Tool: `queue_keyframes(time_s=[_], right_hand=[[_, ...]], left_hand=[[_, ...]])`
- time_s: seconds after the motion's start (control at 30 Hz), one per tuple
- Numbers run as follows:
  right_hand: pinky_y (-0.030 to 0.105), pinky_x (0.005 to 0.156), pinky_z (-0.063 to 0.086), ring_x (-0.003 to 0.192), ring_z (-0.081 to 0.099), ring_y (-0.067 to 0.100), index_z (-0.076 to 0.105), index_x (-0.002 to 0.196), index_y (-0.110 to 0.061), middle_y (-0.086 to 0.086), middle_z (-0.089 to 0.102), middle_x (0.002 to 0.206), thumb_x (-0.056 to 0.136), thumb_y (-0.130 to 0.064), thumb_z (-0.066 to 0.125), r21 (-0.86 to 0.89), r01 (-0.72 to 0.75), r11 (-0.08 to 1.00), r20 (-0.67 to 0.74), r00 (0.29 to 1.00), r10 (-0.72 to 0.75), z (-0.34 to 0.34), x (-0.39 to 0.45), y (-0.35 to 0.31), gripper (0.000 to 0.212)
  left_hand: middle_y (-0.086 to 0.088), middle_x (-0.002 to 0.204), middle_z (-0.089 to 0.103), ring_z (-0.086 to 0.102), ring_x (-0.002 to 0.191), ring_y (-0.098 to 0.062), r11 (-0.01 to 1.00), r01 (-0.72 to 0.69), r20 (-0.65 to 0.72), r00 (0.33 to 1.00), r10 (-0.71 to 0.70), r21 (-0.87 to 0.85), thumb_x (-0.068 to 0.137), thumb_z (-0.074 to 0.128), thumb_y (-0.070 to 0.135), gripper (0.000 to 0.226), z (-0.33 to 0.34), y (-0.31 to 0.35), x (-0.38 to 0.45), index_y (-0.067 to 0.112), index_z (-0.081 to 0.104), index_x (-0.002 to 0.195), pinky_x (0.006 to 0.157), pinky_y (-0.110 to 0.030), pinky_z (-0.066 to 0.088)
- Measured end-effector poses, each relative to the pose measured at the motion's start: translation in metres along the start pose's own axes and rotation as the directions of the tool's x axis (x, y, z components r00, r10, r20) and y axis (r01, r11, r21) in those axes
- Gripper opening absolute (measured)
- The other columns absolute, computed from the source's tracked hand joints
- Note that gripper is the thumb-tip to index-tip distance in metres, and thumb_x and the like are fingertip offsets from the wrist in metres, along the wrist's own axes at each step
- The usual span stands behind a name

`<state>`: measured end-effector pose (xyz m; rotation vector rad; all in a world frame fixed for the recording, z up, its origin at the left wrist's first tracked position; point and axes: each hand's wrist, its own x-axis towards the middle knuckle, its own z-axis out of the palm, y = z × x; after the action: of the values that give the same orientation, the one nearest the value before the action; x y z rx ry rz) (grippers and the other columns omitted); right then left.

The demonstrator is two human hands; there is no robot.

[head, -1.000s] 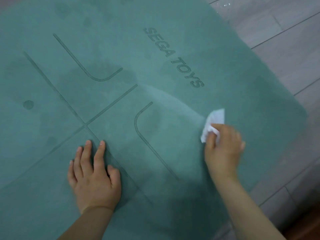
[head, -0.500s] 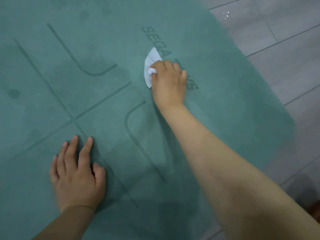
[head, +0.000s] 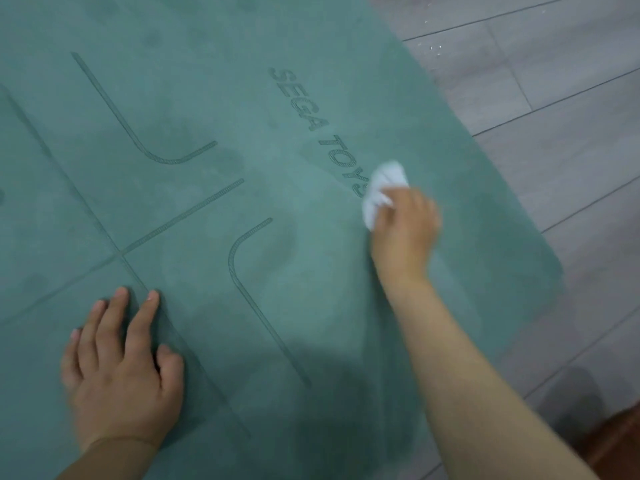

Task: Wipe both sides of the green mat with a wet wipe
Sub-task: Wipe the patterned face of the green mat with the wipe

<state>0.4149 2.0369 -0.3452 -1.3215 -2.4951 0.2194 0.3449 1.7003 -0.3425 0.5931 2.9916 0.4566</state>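
Mat (head: 242,98) lies flat on the grey floor (head: 571,98), filling most of my view. My right hand (head: 403,233) reaches out over it, forearm stretched, fingers curled round the crumpled white wipe (head: 381,188) and pressing it down just at the end of the "SEGA TOYS" lettering (head: 318,129). My left hand (head: 121,372) lies palm-down on the mat — fingers straight, slightly spread, holding nothing.

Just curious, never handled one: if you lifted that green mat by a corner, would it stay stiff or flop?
Probably flop: the mat lies thin and flat on the floor, like a flexible sheet. It may slide when pushed, since the left hand presses flat on it while the right hand rubs it with the wipe. It looks unbreakable.
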Motion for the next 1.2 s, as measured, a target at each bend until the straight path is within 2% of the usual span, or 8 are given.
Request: queue_keyframes(time_s=[0.17, 0.33, 0.5, 0.63, 0.83, 0.97, 1.1, 1.2], right_hand=[[0.034, 0.070, 0.026, 0.093, 0.053, 0.027, 0.064, 0.098, -0.025, -0.001, 0.062, 0.101, 0.091, -0.024, 0.050, -0.010, 0.292, 0.956, 0.142, 0.947, -0.288, 0.032, 0.072, -0.080, 0.016], [0.041, 0.071, 0.042, 0.082, 0.057, 0.036, 0.068, 0.104, -0.018, 0.012, 0.065, 0.090, 0.086, -0.028, 0.048, -0.021, -0.089, 0.996, 0.003, 0.996, 0.089, -0.033, -0.044, 0.077, 0.028], [0.047, 0.082, 0.046, 0.095, 0.059, 0.043, 0.069, 0.106, -0.012, 0.022, 0.065, 0.101, 0.078, -0.036, 0.039, -0.189, -0.543, 0.818, 0.064, 0.824, 0.562, -0.099, -0.144, 0.131, 0.048], [0.040, 0.070, 0.039, 0.079, 0.056, 0.036, 0.068, 0.097, -0.012, 0.014, 0.063, 0.086, 0.085, -0.022, 0.050, 0.049, -0.068, 0.996, 0.045, 0.997, 0.066, -0.036, -0.047, 0.072, 0.024], [0.036, 0.076, 0.029, 0.101, 0.051, 0.030, 0.065, 0.106, -0.022, 0.003, 0.062, 0.108, 0.093, -0.024, 0.046, -0.085, 0.281, 0.956, 0.179, 0.948, -0.263, 0.018, 0.090, -0.040, 0.022], [0.042, 0.075, 0.037, 0.091, 0.056, 0.038, 0.067, 0.106, -0.021, 0.012, 0.064, 0.099, 0.086, -0.026, 0.049, -0.109, -0.095, 0.989, 0.011, 0.995, 0.096, -0.028, 0.008, 0.087, 0.027], [0.049, 0.081, 0.043, 0.093, 0.054, 0.042, 0.067, 0.107, -0.016, 0.019, 0.061, 0.103, 0.084, -0.033, 0.037, -0.252, -0.476, 0.843, 0.046, 0.864, 0.501, -0.084, -0.082, 0.162, 0.042], [0.046, 0.074, 0.043, 0.086, 0.055, 0.042, 0.069, 0.099, -0.012, 0.022, 0.062, 0.093, 0.084, -0.027, 0.044, -0.153, -0.387, 0.909, 0.021, 0.919, 0.395, -0.063, -0.045, 0.140, 0.033]], left_hand=[[-0.015, 0.154, 0.036, 0.028, 0.144, -0.037, 1.000, 0.015, 0.041, 0.999, -0.015, -0.002, 0.079, 0.037, 0.032, 0.066, 0.000, -0.001, 0.000, 0.016, 0.048, 0.143, 0.119, -0.055, 0.016], [-0.015, 0.154, 0.035, 0.027, 0.143, -0.038, 1.000, 0.018, 0.038, 0.999, -0.018, -0.015, 0.079, 0.038, 0.031, 0.067, 0.000, 0.000, -0.001, 0.014, 0.049, 0.142, 0.119, -0.057, 0.017], [-0.015, 0.155, 0.034, 0.026, 0.144, -0.037, 1.000, 0.019, 0.047, 0.999, -0.018, -0.021, 0.078, 0.037, 0.032, 0.068, -0.001, 0.000, 0.000, 0.014, 0.049, 0.142, 0.118, -0.058, 0.017], [-0.015, 0.154, 0.035, 0.027, 0.144, -0.038, 1.000, 0.011, 0.040, 0.999, -0.010, -0.024, 0.079, 0.036, 0.033, 0.067, 0.001, -0.002, 0.000, 0.014, 0.049, 0.142, 0.118, -0.058, 0.018], [-0.013, 0.156, 0.030, 0.023, 0.146, -0.036, 0.999, -0.014, 0.043, 0.999, 0.015, -0.035, 0.081, 0.035, 0.032, 0.066, 0.008, -0.008, 0.000, 0.017, 0.045, 0.144, 0.114, -0.064, 0.024], [-0.015, 0.157, 0.029, 0.024, 0.146, -0.039, 0.997, -0.011, 0.036, 0.999, 0.014, -0.070, 0.082, 0.034, 0.035, 0.067, 0.011, -0.011, -0.003, 0.015, 0.044, 0.145, 0.114, -0.064, 0.024], [-0.016, 0.156, 0.031, 0.027, 0.144, -0.040, 0.997, -0.019, 0.023, 1.000, 0.020, -0.070, 0.082, 0.034, 0.034, 0.067, 0.011, -0.011, -0.002, 0.012, 0.047, 0.143, 0.113, -0.065, 0.026], [-0.015, 0.155, 0.033, 0.028, 0.144, -0.038, 0.999, -0.028, -0.007, 1.000, 0.028, -0.043, 0.080, 0.036, 0.031, 0.066, 0.010, -0.008, -0.002, 0.012, 0.050, 0.142, 0.112, -0.065, 0.028]])
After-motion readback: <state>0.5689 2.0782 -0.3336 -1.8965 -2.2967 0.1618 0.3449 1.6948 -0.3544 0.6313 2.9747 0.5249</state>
